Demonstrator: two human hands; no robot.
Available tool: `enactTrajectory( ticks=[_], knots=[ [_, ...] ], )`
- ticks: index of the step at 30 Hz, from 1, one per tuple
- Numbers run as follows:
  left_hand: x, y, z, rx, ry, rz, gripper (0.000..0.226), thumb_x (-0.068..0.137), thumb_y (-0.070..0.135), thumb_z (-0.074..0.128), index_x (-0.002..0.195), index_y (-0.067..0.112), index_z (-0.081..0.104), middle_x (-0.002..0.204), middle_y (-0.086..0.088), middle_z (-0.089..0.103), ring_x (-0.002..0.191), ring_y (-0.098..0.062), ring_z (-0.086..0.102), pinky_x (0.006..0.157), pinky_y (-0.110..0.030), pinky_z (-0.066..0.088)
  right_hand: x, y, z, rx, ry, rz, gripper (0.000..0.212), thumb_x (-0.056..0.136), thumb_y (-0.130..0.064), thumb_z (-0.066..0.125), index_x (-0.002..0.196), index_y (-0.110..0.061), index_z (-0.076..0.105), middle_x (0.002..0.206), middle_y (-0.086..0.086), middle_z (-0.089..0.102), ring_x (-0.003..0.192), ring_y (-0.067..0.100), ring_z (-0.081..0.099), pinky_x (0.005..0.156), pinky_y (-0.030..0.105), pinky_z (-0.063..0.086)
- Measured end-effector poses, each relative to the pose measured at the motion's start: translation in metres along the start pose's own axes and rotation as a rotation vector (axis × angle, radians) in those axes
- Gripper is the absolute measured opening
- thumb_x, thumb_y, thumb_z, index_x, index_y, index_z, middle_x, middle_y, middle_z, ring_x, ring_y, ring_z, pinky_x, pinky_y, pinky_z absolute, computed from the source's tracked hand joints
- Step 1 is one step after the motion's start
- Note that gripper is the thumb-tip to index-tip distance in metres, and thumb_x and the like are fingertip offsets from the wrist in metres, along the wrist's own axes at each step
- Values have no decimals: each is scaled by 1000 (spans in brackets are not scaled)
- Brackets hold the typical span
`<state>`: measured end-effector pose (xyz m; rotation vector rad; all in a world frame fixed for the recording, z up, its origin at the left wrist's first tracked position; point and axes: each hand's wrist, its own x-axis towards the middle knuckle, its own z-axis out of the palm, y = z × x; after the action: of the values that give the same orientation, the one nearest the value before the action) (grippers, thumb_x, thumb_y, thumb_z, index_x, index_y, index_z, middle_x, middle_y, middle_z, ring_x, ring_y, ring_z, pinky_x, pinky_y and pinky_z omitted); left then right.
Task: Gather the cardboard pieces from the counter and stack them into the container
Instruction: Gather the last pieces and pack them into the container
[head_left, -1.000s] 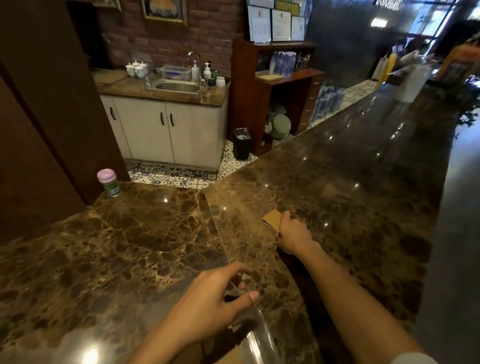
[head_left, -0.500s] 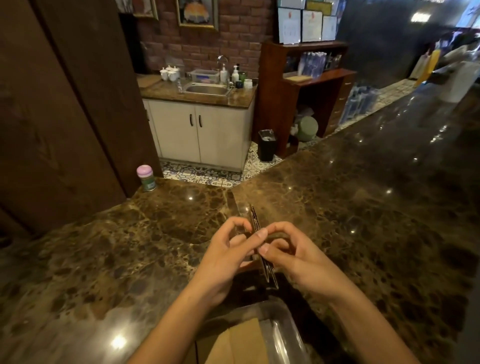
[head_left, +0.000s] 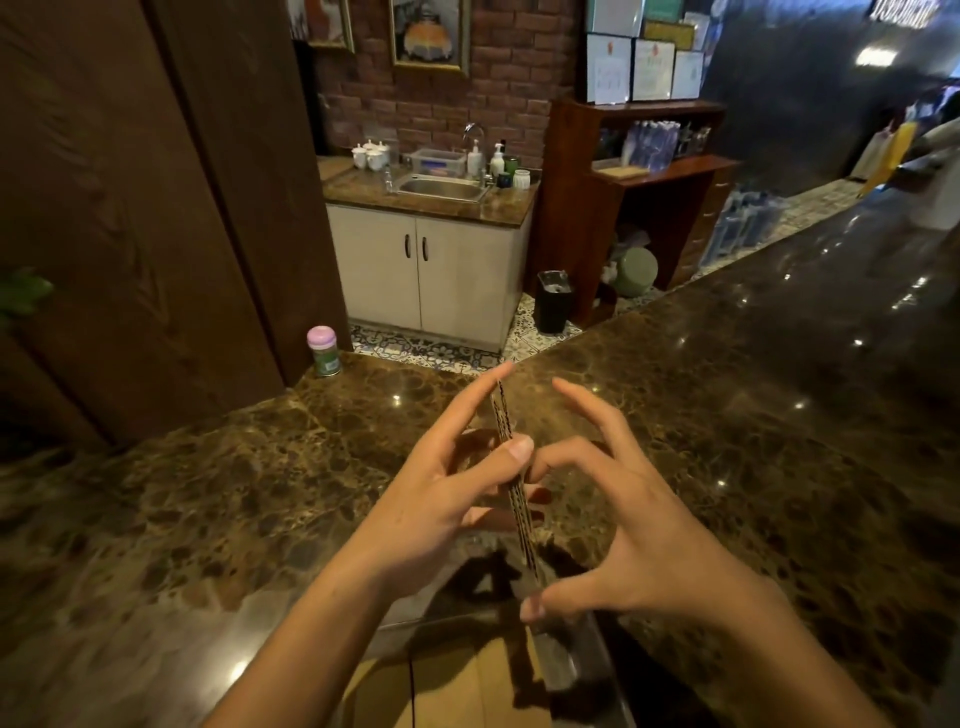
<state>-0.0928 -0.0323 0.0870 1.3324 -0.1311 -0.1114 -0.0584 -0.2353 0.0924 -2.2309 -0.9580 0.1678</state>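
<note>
A thin stack of cardboard pieces (head_left: 514, 488) stands on edge above the marble counter (head_left: 727, 415), seen edge-on. My left hand (head_left: 441, 499) pinches the stack, thumb on its right face and fingers on its left. My right hand (head_left: 623, 530) is beside it with fingers spread; its thumb touches the stack's lower end, the other fingers stand off. Below both hands a clear plastic container (head_left: 561, 660) sits at the counter's near edge, with flat cardboard (head_left: 457, 686) lying inside it.
A small jar with a pink lid (head_left: 323, 351) stands at the counter's far left corner by a dark wooden panel (head_left: 156, 208). Beyond the counter are a sink cabinet (head_left: 431, 260), a black bin (head_left: 553, 301) and a wooden shelf (head_left: 649, 176).
My right hand picked a cardboard piece off the counter and brought it to my left hand. Both hands rose slightly with the stack, and my right fingers have spread away from it.
</note>
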Motion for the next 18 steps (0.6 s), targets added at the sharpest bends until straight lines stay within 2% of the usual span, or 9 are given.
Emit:
enactTrajectory(
  ticks=[1, 2, 4, 6, 9, 11, 14, 16, 18],
  knots=[
    [-2, 1, 2, 1, -3, 16, 57, 90, 29, 69, 138, 53, 50, 135, -8, 63, 119, -35, 66, 88, -51, 59, 1, 0, -2, 7, 6, -44, 78, 56, -52, 98, 119, -50, 53, 167, -32, -4, 156, -5, -2, 118, 20, 13],
    [-5, 3, 4, 2, -8, 31, 54, 90, 27, 68, 138, 45, 53, 131, -8, 65, 116, -34, 68, 89, -58, 58, 1, 1, -3, 22, 19, -83, 78, 56, -48, 99, 121, -45, 55, 169, -29, 3, 157, -5, 3, 120, 21, 16],
    [-10, 6, 8, -11, -26, 51, 48, 92, 22, 67, 136, 34, 56, 126, -9, 67, 110, -38, 70, 89, -68, 55, 3, 1, -3, 59, 59, -143, 80, 56, -45, 99, 124, -35, 57, 170, -22, 18, 158, 2, 17, 126, 37, 25],
    [-14, 8, 10, -26, -31, 52, 48, 92, 21, 66, 137, 34, 56, 127, -8, 66, 108, -41, 70, 89, -69, 54, 4, 0, -2, 95, 79, -153, 83, 54, -47, 99, 125, -34, 57, 168, -23, 26, 156, 3, 25, 126, 45, 30],
    [-16, 8, 8, -28, -48, 29, 53, 93, 23, 65, 140, 43, 51, 126, -11, 67, 102, -44, 71, 86, -64, 57, 2, -4, -2, 136, 50, -169, 85, 54, -48, 99, 125, -31, 55, 168, -25, 25, 156, 2, 25, 126, 39, 30],
    [-19, 7, 9, -65, -53, 14, 45, 95, 24, 65, 136, 39, 52, 121, -18, 69, 95, -45, 70, 83, -67, 56, 1, -7, -3, 148, 29, -204, 84, 53, -44, 101, 122, -24, 56, 164, -20, 34, 155, 3, 29, 123, 29, 32],
    [-21, 5, 10, -133, -71, -20, 42, 94, 32, 65, 134, 38, 55, 126, -22, 68, 96, -45, 71, 85, -67, 55, 2, -12, -4, 128, 80, -234, 83, 52, -40, 103, 118, -19, 57, 153, -13, 48, 152, 10, 36, 118, 26, 37],
    [-21, 4, 9, -178, -80, -29, 45, 94, 31, 63, 137, 41, 54, 127, -21, 67, 94, -44, 70, 80, -57, 60, 2, -15, -4, 118, 66, -234, 83, 55, -43, 101, 120, -20, 56, 154, -11, 45, 153, 9, 34, 117, 24, 38],
    [-22, 4, 7, -252, -88, -22, 38, 96, 28, 60, 133, 35, 56, 127, -26, 65, 92, -45, 69, 77, -55, 61, 1, -17, -4, 135, 32, -234, 81, 58, -47, 95, 124, -25, 54, 159, -12, 39, 153, 10, 33, 117, 24, 38]
  ],
)
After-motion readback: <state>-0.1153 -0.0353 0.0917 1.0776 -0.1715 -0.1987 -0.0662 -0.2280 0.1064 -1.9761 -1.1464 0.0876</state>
